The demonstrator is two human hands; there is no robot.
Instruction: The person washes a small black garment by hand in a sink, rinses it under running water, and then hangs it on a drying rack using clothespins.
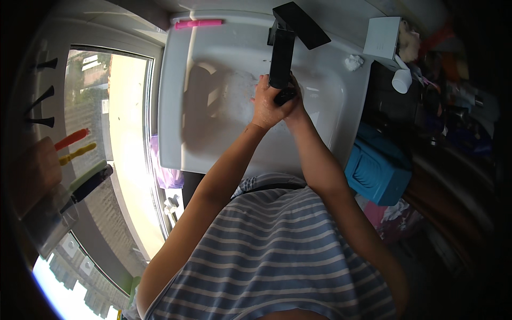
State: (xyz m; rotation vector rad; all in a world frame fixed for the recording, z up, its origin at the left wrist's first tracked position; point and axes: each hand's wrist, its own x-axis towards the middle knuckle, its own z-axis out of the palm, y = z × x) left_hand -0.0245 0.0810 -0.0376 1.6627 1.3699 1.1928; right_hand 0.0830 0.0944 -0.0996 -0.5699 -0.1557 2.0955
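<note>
Both my hands are together under the spout of a black faucet over a white washbasin. My left hand looks wet, with its fingers pointing towards the faucet. Against its right side lies my right hand, partly covered by the left hand and the spout. A small black object shows between the hands, just below the spout's end; whether I grip it is unclear. Most of the fingertips are hidden.
A pink stick-like item lies on the basin's back left rim, and a crumpled white wad on its right rim. Right of the basin are a white box, a white cup and a blue plastic container. A window stands at the left.
</note>
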